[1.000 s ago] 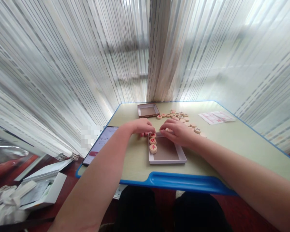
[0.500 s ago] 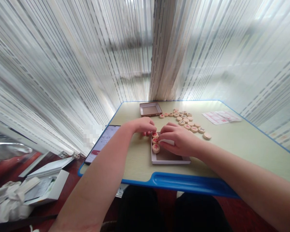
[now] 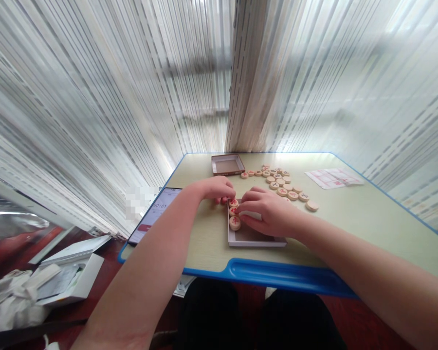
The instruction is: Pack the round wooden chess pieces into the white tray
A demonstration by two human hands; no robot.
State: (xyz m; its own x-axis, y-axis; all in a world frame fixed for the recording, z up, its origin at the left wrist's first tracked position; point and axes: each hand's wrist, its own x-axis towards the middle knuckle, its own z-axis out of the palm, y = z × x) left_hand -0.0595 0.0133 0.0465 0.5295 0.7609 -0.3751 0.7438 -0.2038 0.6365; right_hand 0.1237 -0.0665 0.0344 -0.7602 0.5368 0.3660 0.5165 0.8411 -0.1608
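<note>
A shallow open box (image 3: 257,244) lies on the table before me. Along its left wall three round wooden xiangqi pieces with red characters stand in a column; the nearest piece (image 3: 234,223) is fully visible. My right hand (image 3: 268,210) reaches over the box from the right, thumb and forefinger closed at the edge of the middle piece (image 3: 233,212). At the box's far left corner my left hand (image 3: 220,188) has its fingers curled, tips beside the far piece (image 3: 233,202). What these fingers grip is hidden. My right hand covers much of the box's inside.
More xiangqi pieces (image 3: 292,195) lie loose behind and right of the box. An open box lid (image 3: 228,165) sits at the far edge. A paper sheet (image 3: 334,178) is at right, a phone (image 3: 155,214) at left. The blue table rim (image 3: 277,277) is nearest me.
Both hands stay nearly where they were over the box. My right hand's fingertips have shifted very slightly at the middle piece, and the view has moved a little.
</note>
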